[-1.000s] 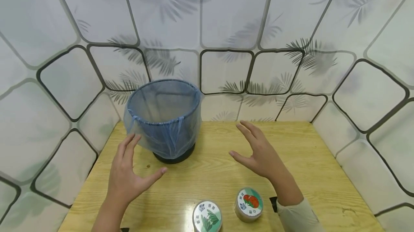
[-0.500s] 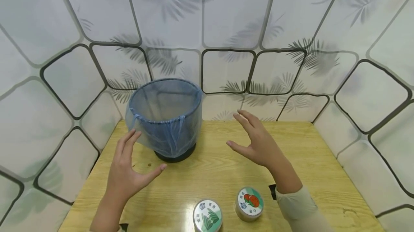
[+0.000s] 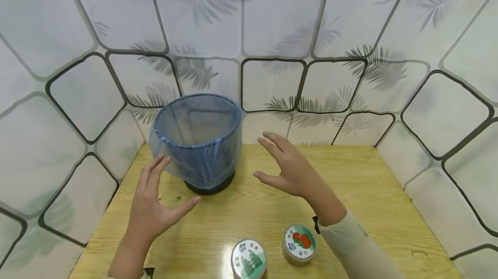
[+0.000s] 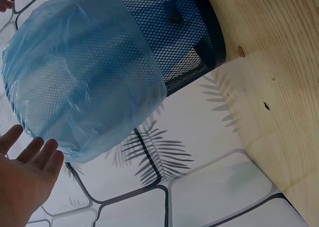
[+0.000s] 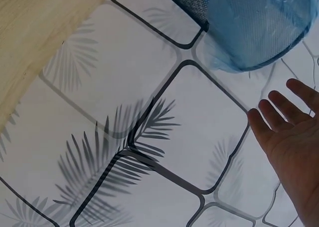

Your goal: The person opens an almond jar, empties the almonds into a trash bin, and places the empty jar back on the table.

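A dark mesh wastebasket [image 3: 210,186] stands at the back left of the wooden table, lined with a thin blue plastic bag [image 3: 206,158] folded down over its rim. My left hand [image 3: 149,207] is held in front of the basket's left side, thumb spread from straight fingers, with nothing in it. In the left wrist view, the fingertips of that hand [image 4: 30,172] overlap the bag's edge. To the right of the basket, my right hand [image 3: 285,168] is raised, palm toward it and fingers spread. It holds nothing, and the right wrist view shows this hand [image 5: 294,142] apart from the bag.
Two round containers stand at the table's near side: one with a green-leaf lid [image 3: 249,259], another with a tomato lid [image 3: 298,244] below my right forearm. Patterned fabric walls [image 3: 272,84] enclose the wooden table [image 3: 369,201] at the back and both sides.
My right hand has moved up and then left, closer to the wastebasket. The left hand has barely shifted. The wastebasket and both containers have stayed in place.
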`<state>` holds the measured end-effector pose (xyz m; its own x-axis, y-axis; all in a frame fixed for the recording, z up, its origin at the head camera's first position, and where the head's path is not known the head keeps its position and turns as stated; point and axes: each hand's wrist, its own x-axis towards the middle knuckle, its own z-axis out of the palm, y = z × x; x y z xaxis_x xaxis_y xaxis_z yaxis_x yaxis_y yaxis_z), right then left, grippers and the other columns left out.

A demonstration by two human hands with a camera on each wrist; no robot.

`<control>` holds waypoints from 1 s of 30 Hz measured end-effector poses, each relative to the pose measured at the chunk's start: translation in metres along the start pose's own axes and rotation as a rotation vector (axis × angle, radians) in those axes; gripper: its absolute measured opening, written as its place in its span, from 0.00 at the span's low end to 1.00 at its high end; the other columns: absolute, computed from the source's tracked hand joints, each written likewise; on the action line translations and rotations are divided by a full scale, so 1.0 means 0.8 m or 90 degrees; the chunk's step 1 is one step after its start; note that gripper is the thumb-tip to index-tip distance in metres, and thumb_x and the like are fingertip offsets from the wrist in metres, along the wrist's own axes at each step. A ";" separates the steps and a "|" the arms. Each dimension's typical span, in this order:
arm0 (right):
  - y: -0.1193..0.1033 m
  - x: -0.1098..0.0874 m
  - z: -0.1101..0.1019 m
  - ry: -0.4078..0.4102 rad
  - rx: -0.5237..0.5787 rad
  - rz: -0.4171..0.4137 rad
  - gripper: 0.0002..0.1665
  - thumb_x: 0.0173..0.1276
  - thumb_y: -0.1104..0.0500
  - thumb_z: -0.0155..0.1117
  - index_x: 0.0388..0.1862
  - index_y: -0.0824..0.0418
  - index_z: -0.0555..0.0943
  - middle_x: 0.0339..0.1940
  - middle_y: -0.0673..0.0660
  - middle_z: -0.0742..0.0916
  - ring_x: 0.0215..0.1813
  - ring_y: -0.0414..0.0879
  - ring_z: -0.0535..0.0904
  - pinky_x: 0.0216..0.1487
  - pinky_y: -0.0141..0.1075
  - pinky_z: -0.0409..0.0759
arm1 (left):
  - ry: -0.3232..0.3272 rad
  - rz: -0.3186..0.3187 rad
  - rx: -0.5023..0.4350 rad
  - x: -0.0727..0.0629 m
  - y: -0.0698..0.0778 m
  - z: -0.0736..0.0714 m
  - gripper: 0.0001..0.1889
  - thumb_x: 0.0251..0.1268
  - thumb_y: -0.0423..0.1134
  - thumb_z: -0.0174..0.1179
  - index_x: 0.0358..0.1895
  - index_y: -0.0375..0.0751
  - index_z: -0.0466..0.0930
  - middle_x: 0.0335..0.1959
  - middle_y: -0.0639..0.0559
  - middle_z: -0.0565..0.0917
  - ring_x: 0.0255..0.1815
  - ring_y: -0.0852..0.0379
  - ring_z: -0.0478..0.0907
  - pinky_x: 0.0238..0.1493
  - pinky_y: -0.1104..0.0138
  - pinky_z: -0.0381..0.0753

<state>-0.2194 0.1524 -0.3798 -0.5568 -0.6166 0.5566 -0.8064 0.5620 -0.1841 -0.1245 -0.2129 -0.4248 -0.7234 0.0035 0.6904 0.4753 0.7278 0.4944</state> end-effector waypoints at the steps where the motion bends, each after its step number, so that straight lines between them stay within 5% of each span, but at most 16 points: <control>1: 0.000 0.003 0.001 0.001 0.001 -0.003 0.54 0.68 0.41 0.77 0.85 0.56 0.64 0.82 0.61 0.71 0.82 0.59 0.67 0.75 0.59 0.74 | -0.003 -0.002 0.000 0.001 0.000 0.000 0.60 0.39 0.61 0.86 0.79 0.38 0.69 0.78 0.35 0.69 0.77 0.33 0.68 0.73 0.44 0.73; 6: -0.002 0.016 0.003 -0.004 0.012 -0.007 0.53 0.69 0.42 0.76 0.85 0.58 0.64 0.83 0.62 0.69 0.82 0.59 0.66 0.76 0.58 0.74 | -0.005 0.003 -0.005 0.007 0.000 -0.001 0.60 0.42 0.65 0.84 0.78 0.37 0.70 0.78 0.34 0.68 0.78 0.33 0.67 0.69 0.34 0.72; 15: -0.003 0.037 0.006 0.023 -0.009 -0.063 0.49 0.73 0.37 0.69 0.81 0.64 0.69 0.82 0.67 0.69 0.81 0.63 0.68 0.75 0.58 0.75 | 0.036 0.034 -0.015 0.019 0.001 0.004 0.57 0.50 0.78 0.71 0.76 0.39 0.73 0.80 0.35 0.67 0.76 0.29 0.67 0.62 0.32 0.72; 30: -0.012 0.059 0.024 0.022 -0.012 -0.072 0.50 0.71 0.39 0.73 0.81 0.65 0.68 0.80 0.68 0.72 0.81 0.61 0.70 0.78 0.56 0.73 | 0.096 0.075 0.020 0.045 0.007 0.018 0.59 0.51 0.83 0.65 0.73 0.36 0.76 0.75 0.32 0.72 0.74 0.26 0.69 0.67 0.26 0.67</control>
<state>-0.2419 0.1074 -0.3669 -0.4548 -0.6579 0.6003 -0.8598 0.5002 -0.1032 -0.1552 -0.1983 -0.4046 -0.5798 -0.0109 0.8147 0.5342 0.7500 0.3902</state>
